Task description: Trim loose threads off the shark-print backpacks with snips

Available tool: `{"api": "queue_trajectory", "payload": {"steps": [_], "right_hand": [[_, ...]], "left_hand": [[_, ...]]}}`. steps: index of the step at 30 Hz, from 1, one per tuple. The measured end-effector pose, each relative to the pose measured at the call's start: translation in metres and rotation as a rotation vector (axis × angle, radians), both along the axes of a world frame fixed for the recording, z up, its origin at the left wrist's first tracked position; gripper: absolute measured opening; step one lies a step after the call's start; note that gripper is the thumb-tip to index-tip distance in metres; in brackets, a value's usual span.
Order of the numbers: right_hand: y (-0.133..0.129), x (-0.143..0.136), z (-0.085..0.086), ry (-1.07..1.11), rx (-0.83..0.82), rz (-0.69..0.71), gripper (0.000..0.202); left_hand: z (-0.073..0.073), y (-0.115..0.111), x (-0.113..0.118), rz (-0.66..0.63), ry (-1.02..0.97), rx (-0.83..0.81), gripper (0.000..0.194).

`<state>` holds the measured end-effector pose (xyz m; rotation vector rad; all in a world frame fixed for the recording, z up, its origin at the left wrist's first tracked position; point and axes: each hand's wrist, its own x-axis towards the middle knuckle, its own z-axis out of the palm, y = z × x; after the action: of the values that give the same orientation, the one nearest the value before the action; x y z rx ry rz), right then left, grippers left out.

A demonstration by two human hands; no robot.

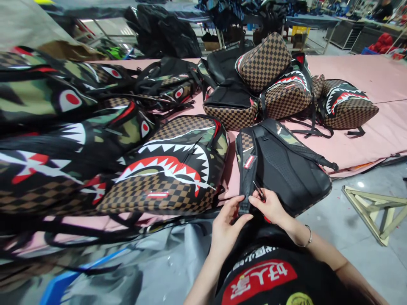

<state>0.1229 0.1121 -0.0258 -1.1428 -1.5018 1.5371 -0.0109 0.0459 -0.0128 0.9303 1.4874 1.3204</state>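
A black backpack [286, 169] lies back panel up at the table's near edge, with a checkered and camouflage patch on its straps. My left hand [227, 222] pinches the lower end of the shoulder strap [246, 186] between thumb and fingers. Close beside it, my right hand [270, 205] is closed around small dark snips [259, 191], their thin tips pointing up and left over the strap. Its fingertips are at the strap's edge. Just left of this backpack, another backpack [171, 169] with a shark-mouth print lies front up.
Several camouflage backpacks [70, 101] are heaped on the left. More checkered bags [267, 61] are piled farther back on the pink table cover [349, 144]. A triangular cream frame [378, 212] is on the floor at right. Grey plastic sheeting [171, 258] lies at the lower left.
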Motion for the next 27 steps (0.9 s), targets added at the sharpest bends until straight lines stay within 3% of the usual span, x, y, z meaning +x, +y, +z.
{"api": "queue_trajectory", "payload": {"steps": [3, 7, 10, 13, 18, 27], "right_hand": [[-0.002, 0.000, 0.010, -0.055, 0.035, -0.003, 0.023], [-0.004, 0.010, 0.032, -0.173, 0.138, 0.124, 0.018], [-0.005, 0.026, 0.048, -0.298, 0.242, 0.142, 0.021], [-0.006, 0.042, 0.056, -0.479, 0.464, 0.168, 0.018], [-0.001, 0.053, 0.062, -0.668, 0.818, 0.397, 0.023], [0.010, 0.050, 0.088, -0.907, 0.926, 0.583, 0.022]], "left_hand": [[-0.001, 0.001, -0.003, -0.017, 0.052, -0.041, 0.029], [-0.001, 0.006, -0.004, 0.025, 0.084, -0.023, 0.015], [0.000, 0.005, -0.001, 0.110, 0.170, 0.021, 0.014], [0.001, 0.002, 0.002, 0.186, 0.226, 0.064, 0.016], [0.000, 0.001, 0.007, 0.208, 0.261, 0.098, 0.015], [-0.002, 0.002, 0.012, 0.174, 0.307, 0.105, 0.015]]}}
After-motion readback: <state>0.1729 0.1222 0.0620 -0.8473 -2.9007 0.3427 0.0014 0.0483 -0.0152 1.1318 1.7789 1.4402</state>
